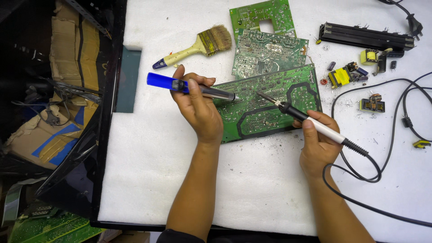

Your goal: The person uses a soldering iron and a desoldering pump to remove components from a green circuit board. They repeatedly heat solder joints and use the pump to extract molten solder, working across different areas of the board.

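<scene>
Green circuit board [270, 105]: flat on the white bench [157, 157], middle toward the far edge, solder side up, tilted slightly.
Soldering iron [310, 121]: black-and-white handle, tip resting on the board's upper middle; black cord [360, 175] looping off toward the right edge.
Right hand [319, 144]: grip clamped on the soldering iron's handle, pen-fashion, at the board's near right corner.
Desoldering pump [189, 87]: blue rear barrel, dark front, nozzle lying over the board's left end, pointing at the iron's tip but apart from it.
Left hand [198, 108]: grip clamped on the pump, thumb over its body, palm covering the board's left edge.
Two further green boards [265, 40]: stacked just beyond the first, toward the far edge, the nearer one touching it.
Paintbrush [198, 47]: yellow handle with blue end, lying left of those boards.
Black finned bar [364, 36]: far right corner.
Loose yellow and dark components [346, 74]: scattered right of the board, among black cables.
Cardboard scraps [67, 90]: beyond the left edge, off the bench.
</scene>
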